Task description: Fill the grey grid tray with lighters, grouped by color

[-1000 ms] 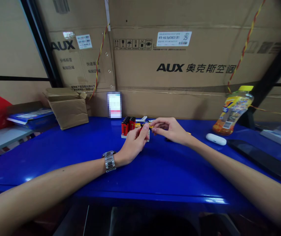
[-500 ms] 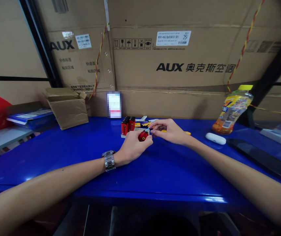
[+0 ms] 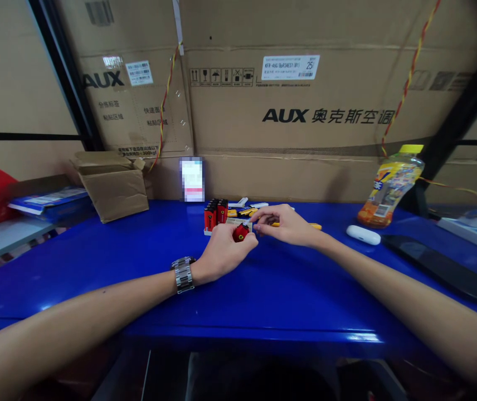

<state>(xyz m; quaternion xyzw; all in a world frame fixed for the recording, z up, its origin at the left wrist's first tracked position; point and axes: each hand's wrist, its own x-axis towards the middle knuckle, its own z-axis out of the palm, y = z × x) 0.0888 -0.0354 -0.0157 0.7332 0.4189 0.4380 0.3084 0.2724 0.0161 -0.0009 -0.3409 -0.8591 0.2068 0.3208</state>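
My left hand [image 3: 224,253], with a metal watch [image 3: 183,274] at its wrist, is closed around a small red block with a black top [image 3: 241,233] and a yellow emblem. Just right of it, my right hand [image 3: 288,225] has its thumb and fingers pinched together close to the block's top. A thin pale tip shows there, but what the fingers hold is too small to make out. Behind my left hand, several similar red blocks [image 3: 210,218] stand upright in a pale tray [image 3: 208,232], partly hidden by the hand.
Yellow and white pen-like things [image 3: 247,211] lie behind my hands on the blue table [image 3: 146,312]. An open cardboard box [image 3: 115,192] and a lit phone [image 3: 192,178] stand at the back. To the right are a drink bottle [image 3: 393,189], a white case [image 3: 363,234] and a flat black object [image 3: 439,267].
The whole view has shifted slightly. Both hands stay together around the red block; the right fingertips have moved only a little at its top.
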